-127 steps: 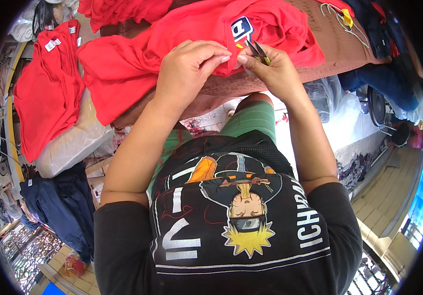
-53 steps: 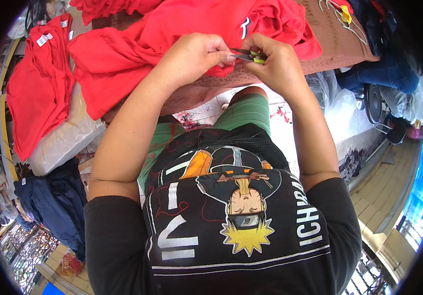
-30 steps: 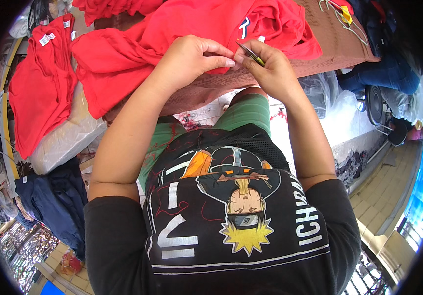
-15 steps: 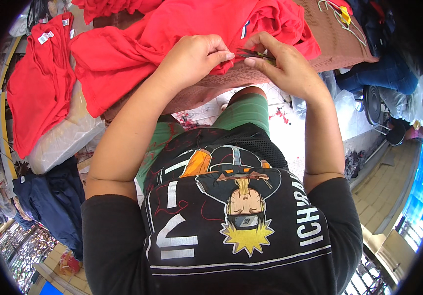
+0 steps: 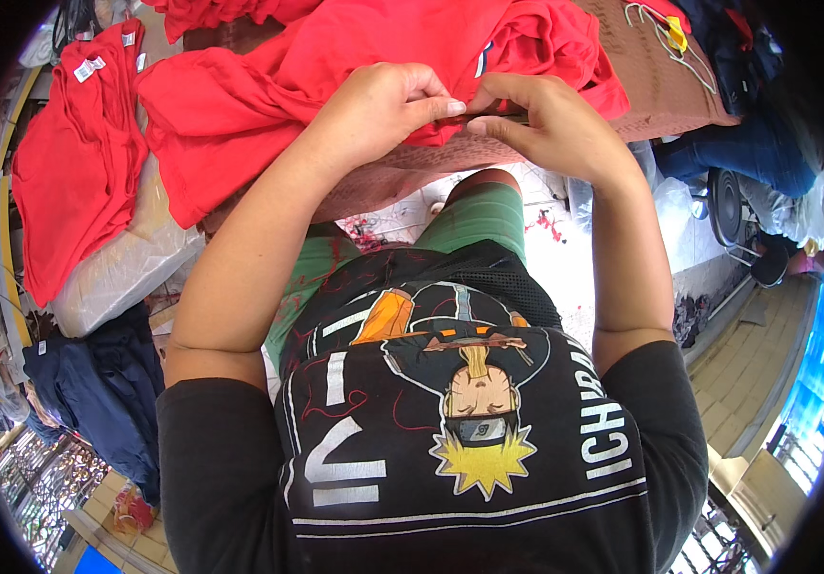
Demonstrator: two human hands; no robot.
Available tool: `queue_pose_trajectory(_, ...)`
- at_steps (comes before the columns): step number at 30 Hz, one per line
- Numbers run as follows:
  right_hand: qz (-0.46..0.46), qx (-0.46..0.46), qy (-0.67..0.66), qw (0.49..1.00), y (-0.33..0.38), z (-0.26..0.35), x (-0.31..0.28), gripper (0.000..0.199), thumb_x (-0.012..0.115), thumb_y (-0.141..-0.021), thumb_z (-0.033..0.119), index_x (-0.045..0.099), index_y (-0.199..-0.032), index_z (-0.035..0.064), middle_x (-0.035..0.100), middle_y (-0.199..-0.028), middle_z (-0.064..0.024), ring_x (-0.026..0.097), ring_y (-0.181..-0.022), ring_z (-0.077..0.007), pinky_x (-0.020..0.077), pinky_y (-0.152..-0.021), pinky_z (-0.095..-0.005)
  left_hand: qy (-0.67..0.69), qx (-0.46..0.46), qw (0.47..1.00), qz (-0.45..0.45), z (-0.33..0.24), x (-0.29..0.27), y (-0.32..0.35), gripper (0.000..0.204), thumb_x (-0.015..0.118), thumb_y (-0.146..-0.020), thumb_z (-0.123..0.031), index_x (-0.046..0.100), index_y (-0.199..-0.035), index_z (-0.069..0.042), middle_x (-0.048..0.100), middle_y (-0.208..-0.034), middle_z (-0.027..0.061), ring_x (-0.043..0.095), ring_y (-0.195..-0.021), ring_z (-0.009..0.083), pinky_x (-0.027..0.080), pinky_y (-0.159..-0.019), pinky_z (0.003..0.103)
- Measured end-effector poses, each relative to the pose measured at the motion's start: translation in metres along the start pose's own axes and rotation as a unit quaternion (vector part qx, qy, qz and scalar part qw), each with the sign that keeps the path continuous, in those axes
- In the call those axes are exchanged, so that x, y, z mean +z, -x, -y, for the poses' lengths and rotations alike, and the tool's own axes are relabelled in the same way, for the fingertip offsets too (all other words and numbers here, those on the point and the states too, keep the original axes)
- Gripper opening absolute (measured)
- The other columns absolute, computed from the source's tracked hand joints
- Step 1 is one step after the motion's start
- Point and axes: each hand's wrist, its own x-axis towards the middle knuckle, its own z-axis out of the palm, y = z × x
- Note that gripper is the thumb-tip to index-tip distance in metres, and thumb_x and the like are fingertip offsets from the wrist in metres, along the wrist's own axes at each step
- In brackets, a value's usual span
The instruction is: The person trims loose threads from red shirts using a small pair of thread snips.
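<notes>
A red garment (image 5: 335, 57) lies bunched over the brown cloth-covered surface in front of me. My left hand (image 5: 398, 105) pinches an edge of it between thumb and fingers, close to the near rim. My right hand (image 5: 551, 124) is right beside the left one, its index fingertip almost meeting the left thumb. Small dark thread snips sit in the right palm; the fingers cover nearly all of them. A white-and-dark patch on the garment shows just above the right hand.
On the left, a red garment with white labels (image 5: 72, 153) drapes over a plastic-wrapped pad (image 5: 130, 263), with dark blue clothing (image 5: 101, 397) below. Pale strings (image 5: 666, 43) lie at the far right of the brown surface (image 5: 661, 96). Red scraps (image 5: 551, 225) dot the floor.
The right hand has turned and shifted slightly left, bringing its fingertips to the left thumb. The snips' blades, visible earlier, are now hidden. My left hand keeps its pinch on the garment.
</notes>
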Motion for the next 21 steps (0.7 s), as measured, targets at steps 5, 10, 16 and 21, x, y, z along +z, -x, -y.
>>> queue_pose_trajectory(5,0.010,-0.019,0.006,1.000,-0.002,0.000,-0.002,0.019,0.068,-0.082,0.021,0.065,-0.093,0.0061,0.066,-0.079,-0.0121,0.063,-0.073,-0.0285,0.0486,-0.066,-0.0367,0.043,0.023,0.999,-0.019,0.004,0.001,0.001,0.022,0.065,-0.090,-0.022,0.065,-0.092,0.001,0.067,-0.080,0.0024,0.059,-0.075,0.0062,0.047,-0.070,0.023)
queue_pose_trajectory(10,-0.007,0.029,-0.057,0.998,0.004,-0.006,-0.001,0.027,0.073,-0.079,0.025,0.066,-0.095,0.0041,0.066,-0.079,-0.0096,0.064,-0.074,-0.0211,0.0488,-0.069,-0.0328,0.005,0.000,0.999,-0.032,-0.001,-0.002,0.002,0.022,0.066,-0.090,-0.022,0.066,-0.093,0.000,0.066,-0.080,0.0014,0.057,-0.074,0.0057,0.047,-0.069,0.023)
queue_pose_trajectory(16,-0.074,0.120,-0.247,0.959,-0.003,-0.002,0.027,0.038,0.077,-0.079,0.030,0.069,-0.099,-0.0011,0.068,-0.083,-0.0052,0.060,-0.080,-0.0103,0.0482,-0.073,-0.0279,0.035,0.022,0.993,-0.110,0.001,-0.001,0.003,0.023,0.064,-0.091,-0.023,0.068,-0.099,-0.002,0.065,-0.082,-0.0013,0.053,-0.072,0.0032,0.044,-0.066,0.020)
queue_pose_trajectory(21,-0.066,0.142,-0.330,0.931,-0.005,-0.005,0.032,0.035,0.077,-0.079,0.029,0.070,-0.097,0.0002,0.068,-0.084,-0.0037,0.060,-0.081,-0.0085,0.0471,-0.074,-0.0257,0.062,0.004,0.992,-0.112,-0.002,-0.004,0.005,0.023,0.063,-0.092,-0.024,0.068,-0.103,-0.004,0.065,-0.082,-0.0022,0.052,-0.071,0.0024,0.043,-0.065,0.018)
